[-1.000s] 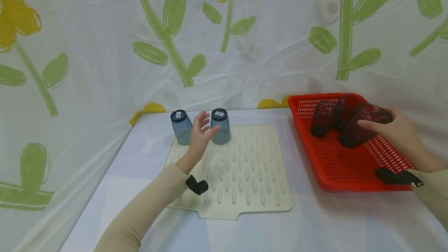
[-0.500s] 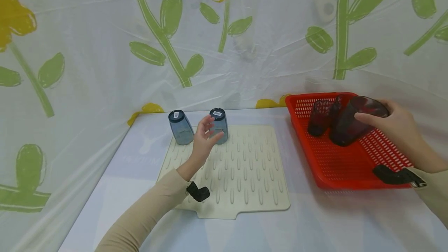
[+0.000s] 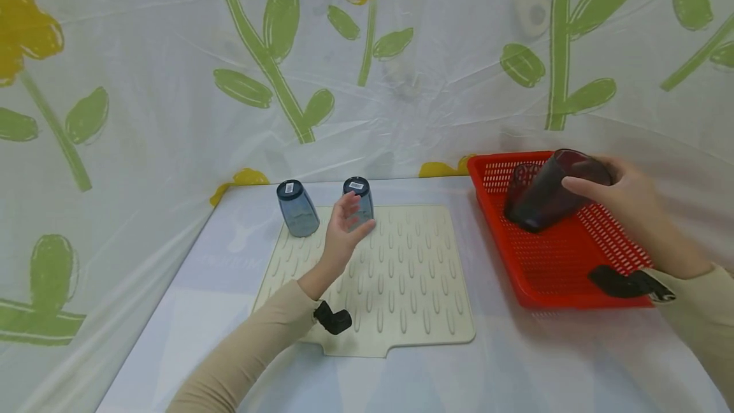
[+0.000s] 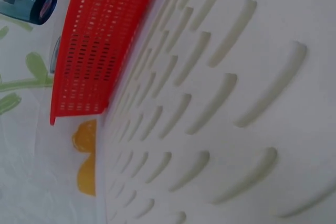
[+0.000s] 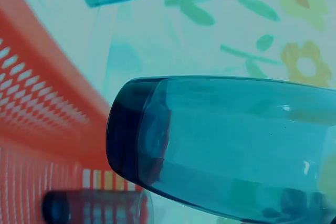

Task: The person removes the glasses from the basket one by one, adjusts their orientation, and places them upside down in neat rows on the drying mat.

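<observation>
My right hand (image 3: 636,209) grips a dark tinted drinking glass (image 3: 553,193) near its rim, tilted with its base down to the left, over the red basket (image 3: 518,295). In the right wrist view this glass (image 5: 231,140) looks blue, with a thick dark base. Another glass (image 3: 517,177) is in the basket, partly hidden behind the held one. My left hand (image 3: 338,241) hovers over the cream ridged mat (image 3: 413,273) with fingers loosely bent and holds nothing. It overlaps an upside-down blue glass (image 3: 357,191); a second upside-down glass (image 3: 298,210) stands to its left.
The mat lies on a pale covered table (image 3: 218,311), left of the basket. A white curtain (image 3: 436,81) with printed flowers hangs behind. The basket's perforated wall (image 4: 94,45) rises past the mat in the left wrist view.
My right hand has tilted the glass it holds and moved it left and slightly up, with its rim turned upward. My left hand has drifted right and a little lower over the mat.
</observation>
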The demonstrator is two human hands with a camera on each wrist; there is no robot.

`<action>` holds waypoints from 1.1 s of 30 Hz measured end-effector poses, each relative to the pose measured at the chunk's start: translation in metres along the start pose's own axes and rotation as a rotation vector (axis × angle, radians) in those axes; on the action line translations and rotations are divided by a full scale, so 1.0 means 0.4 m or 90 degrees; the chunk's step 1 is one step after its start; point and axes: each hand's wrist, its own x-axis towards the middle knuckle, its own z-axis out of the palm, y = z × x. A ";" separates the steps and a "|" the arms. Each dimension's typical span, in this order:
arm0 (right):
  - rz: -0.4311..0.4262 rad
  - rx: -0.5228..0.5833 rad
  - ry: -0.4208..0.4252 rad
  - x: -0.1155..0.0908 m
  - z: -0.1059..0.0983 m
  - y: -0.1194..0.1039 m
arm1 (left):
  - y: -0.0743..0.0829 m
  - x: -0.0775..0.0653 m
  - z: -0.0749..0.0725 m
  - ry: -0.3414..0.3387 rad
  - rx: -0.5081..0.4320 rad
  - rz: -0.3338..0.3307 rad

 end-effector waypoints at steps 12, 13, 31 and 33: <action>-0.031 0.293 -0.022 0.011 0.088 -0.046 | 0.004 -0.002 0.045 -0.010 -0.042 -0.023; -0.029 0.336 -0.027 0.010 0.096 -0.049 | 0.004 -0.001 0.049 -0.011 -0.045 -0.024; -0.009 0.491 -0.031 -0.003 0.231 -0.095 | -0.005 -0.010 0.131 -0.039 -0.122 -0.033; 0.002 0.484 -0.027 -0.002 0.242 -0.099 | -0.012 -0.011 0.137 -0.045 -0.125 -0.032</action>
